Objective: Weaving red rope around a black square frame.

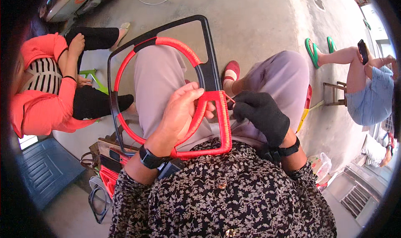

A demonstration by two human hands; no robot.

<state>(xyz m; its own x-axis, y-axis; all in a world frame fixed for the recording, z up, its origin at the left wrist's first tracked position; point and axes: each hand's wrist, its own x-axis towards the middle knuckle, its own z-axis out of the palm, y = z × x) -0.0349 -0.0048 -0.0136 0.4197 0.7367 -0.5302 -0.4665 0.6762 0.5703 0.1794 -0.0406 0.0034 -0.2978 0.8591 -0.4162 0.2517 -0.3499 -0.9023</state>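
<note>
Left hand [179, 112] clenched on black frame [204, 50] at frame centre, gloved right hand [261, 117] pinching red cord [229, 98] — lower section wrapped, upper black part bare.

Spreading grey and bare: concrete floor [259, 25]. Lying on it, a white cord loop [153, 0] at the top, spare frames [100, 196] stacked lower left, a blue mat [46, 171] beside them.

the person is wearing a dark floral blouse [225, 200], mauve trousers [158, 79], black wristbands, a black glove on the right hand [261, 114] and red shoes [231, 70].
</note>
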